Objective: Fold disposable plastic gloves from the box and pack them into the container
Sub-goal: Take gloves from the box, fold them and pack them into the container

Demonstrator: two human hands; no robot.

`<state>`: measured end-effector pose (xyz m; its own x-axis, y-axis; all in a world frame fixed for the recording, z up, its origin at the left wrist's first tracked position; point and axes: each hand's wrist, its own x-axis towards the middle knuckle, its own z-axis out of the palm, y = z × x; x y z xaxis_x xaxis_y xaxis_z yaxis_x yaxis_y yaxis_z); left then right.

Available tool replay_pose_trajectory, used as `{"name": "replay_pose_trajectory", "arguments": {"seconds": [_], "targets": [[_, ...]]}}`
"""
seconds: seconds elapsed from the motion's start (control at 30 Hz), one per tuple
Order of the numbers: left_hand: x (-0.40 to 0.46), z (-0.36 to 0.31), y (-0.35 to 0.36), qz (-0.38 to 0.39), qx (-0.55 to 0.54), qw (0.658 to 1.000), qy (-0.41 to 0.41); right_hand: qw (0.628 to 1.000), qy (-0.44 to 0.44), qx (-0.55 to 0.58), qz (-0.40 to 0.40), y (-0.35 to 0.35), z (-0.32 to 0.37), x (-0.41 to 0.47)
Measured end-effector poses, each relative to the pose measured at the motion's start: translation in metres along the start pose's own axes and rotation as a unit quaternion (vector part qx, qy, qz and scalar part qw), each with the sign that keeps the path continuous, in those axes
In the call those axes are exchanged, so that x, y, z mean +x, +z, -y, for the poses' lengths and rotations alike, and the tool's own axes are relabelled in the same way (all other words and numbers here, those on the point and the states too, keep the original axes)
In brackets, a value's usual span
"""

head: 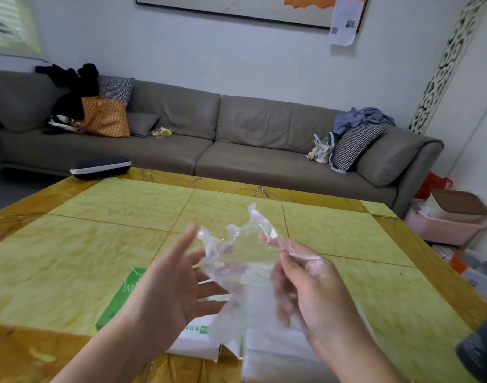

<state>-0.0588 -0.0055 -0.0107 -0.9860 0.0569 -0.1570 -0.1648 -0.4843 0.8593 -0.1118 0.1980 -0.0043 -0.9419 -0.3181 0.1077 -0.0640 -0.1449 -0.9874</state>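
A crumpled clear plastic glove [245, 255] hangs in the air above the table's near edge. My right hand [314, 288] pinches its right side between thumb and fingers. My left hand [173, 286] is spread with straight fingers, and its fingertips lie behind the glove's left side. Under my hands sits the green and white glove box [120, 302], partly hidden by my left forearm. A clear plastic container or bag [272, 352] lies below the glove at the table's near edge; its shape is hard to make out.
The yellow-green tiled table [98, 250] stretches ahead. A dark case [100, 167] rests at its far left corner. A grey sofa [236, 142] with bags and cushions runs behind. A dark object [482, 352] is at the right edge; bins stand on the floor.
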Motion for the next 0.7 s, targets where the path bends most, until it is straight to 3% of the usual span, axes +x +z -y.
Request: {"name": "replay_pose_trajectory", "arguments": {"seconds": [0.1, 0.2, 0.33, 0.47, 0.7], "targets": [[0.004, 0.003, 0.004, -0.109, 0.079, 0.99, 0.045, 0.998, 0.02, -0.056, 0.021, -0.004, -0.003, 0.0], [0.002, 0.002, 0.0, -0.155, 0.12, 0.978, 0.065, 0.996, 0.016, -0.082, -0.011, -0.012, -0.002, 0.002], [0.0, -0.009, -0.008, -0.114, 0.109, 0.986, 0.061, 0.993, 0.003, -0.086, -0.079, -0.025, 0.0, 0.007], [-0.001, -0.015, -0.016, -0.07, 0.083, 0.993, 0.037, 0.992, 0.007, -0.109, -0.067, -0.032, 0.006, 0.004], [0.006, -0.011, -0.021, -0.125, 0.075, 0.989, 0.017, 0.988, 0.005, -0.148, -0.053, -0.037, 0.012, 0.002]]}}
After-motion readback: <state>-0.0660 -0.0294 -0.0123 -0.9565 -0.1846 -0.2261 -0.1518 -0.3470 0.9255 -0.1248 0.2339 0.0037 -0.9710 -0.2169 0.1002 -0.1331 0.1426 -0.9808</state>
